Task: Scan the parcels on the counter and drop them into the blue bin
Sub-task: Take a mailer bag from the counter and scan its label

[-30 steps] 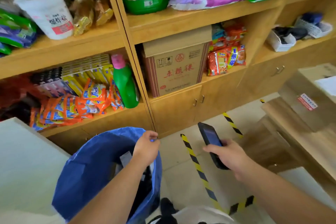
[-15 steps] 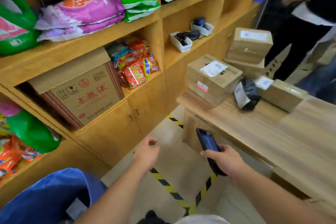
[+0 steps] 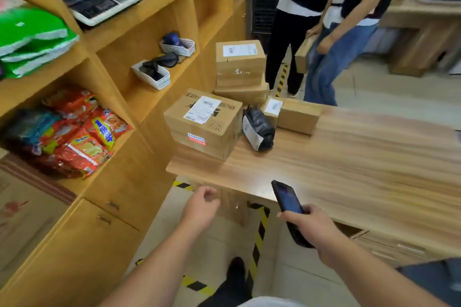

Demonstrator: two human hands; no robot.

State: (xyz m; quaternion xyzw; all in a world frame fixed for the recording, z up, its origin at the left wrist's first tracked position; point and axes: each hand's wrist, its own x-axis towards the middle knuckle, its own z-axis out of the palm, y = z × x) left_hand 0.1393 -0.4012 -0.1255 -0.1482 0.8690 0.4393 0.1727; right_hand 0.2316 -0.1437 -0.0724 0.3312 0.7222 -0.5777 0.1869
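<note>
Our right hand (image 3: 315, 225) grips a slim black handheld scanner (image 3: 289, 207), long axis aimed up-left toward the brown labelled cardboard parcels (image 3: 204, 123); our left hand (image 3: 200, 208) hangs loosely curled, holding nothing.

Snack packets (image 3: 82, 137), a scale (image 3: 104, 2) on wooden shelves (image 3: 139, 22); two bystanders (image 3: 349, 20) stand behind.

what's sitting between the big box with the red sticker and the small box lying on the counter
In the head view, a black plastic parcel bag with a white label stands on the counter, between the big box and the small box.
</note>
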